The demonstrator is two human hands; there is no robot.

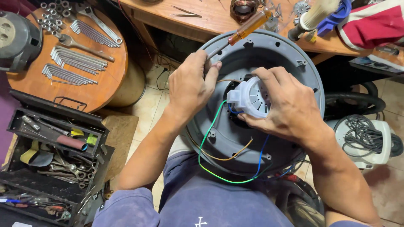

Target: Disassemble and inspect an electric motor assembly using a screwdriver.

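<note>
The left hand (pixel 191 82) gripped a screwdriver (pixel 242 30) over the grey housing (pixel 235 134); the right hand (pixel 286 105) clasped the white part (pixel 250 97) (wires trailing); seemingly mid-fastening, needing steady tip alignment.

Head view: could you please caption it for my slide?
Left hand works an amber-handled screwdriver while right hand steadies a white plastic part on a round grey housing.
</note>
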